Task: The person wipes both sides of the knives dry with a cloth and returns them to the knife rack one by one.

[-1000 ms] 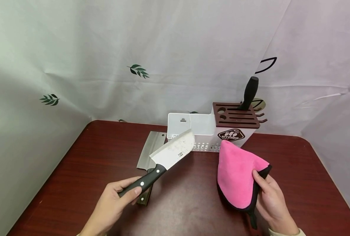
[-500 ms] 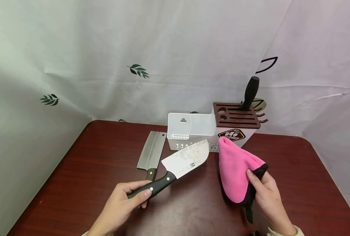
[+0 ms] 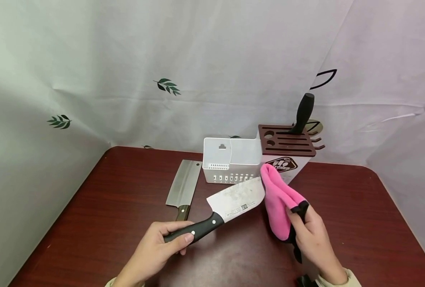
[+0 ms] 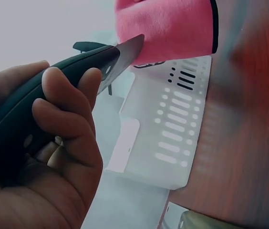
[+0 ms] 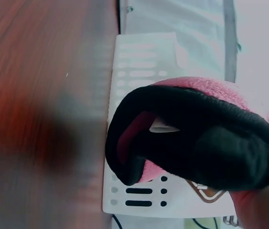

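My left hand (image 3: 153, 249) grips the black riveted handle of a kitchen knife (image 3: 235, 201). Its broad, stained blade points right, with the tip right at the edge of a pink cloth (image 3: 277, 207). That cloth has a black border and is folded over, pinched between thumb and fingers of my right hand (image 3: 314, 241). In the left wrist view, the fingers (image 4: 70, 119) curl round the handle, and the blade overlaps the cloth. From the right wrist, a pale bit of blade (image 5: 163, 126) shows inside the cloth's fold (image 5: 196, 100).
A cleaver (image 3: 185, 181) with a wooden handle lies on the dark red table (image 3: 108, 207), left of the knife. Behind stands a white perforated rack (image 3: 230, 161) with a brown slotted top (image 3: 287, 145); a black-handled tool (image 3: 304, 113) stands in it. A pale curtain hangs behind.
The knife has moved right and slightly down, its tip reaching the cloth. My right hand has come left, and the cloth has folded narrower. The cleaver lies still.
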A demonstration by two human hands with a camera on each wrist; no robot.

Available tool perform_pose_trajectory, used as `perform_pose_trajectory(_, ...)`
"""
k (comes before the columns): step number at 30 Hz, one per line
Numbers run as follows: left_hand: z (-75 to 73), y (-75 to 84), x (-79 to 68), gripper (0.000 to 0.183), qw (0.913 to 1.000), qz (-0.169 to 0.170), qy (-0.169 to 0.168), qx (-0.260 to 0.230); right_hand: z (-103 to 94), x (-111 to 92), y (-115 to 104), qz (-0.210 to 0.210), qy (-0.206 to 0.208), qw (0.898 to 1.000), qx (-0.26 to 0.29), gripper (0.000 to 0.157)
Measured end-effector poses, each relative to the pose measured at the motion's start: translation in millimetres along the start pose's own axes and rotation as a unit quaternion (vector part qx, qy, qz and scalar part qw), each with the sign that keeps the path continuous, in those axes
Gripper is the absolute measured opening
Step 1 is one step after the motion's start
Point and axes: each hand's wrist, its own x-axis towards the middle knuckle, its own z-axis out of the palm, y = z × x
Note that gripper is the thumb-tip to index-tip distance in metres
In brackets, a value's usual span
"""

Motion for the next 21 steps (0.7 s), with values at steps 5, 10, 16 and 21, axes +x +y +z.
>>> perform_pose_trajectory(5, 2.8, 1.3, 1.6, 0.02, 0.9998, -0.009, -0.017, 0.004, 2.9, 0.8, 4.8, -0.083, -0.016, 0.991, -0.108, 0.048)
perform_pose_trajectory(10, 7.7, 3.3, 4.8, 0.021, 0.9994, 0.005, -0.034, 0.003, 5.5, 3.3, 5.5, -0.137, -0.043, 0.976, -0.162, 0.052)
perform_pose_trajectory(16, 14.2, 3.6, 8.8, 0.021, 0.9991, 0.015, -0.039, 0.011, 8.3, 2.8, 5.6, -0.173, -0.053, 0.964, -0.195, 0.041)
perform_pose_trajectory(21, 18.8, 3.2, 10.8, 0.019, 0.9992, 0.014, -0.036, 0.013, 11.7, 1.6, 5.5, -0.188, -0.073, 0.957, -0.207, 0.05)
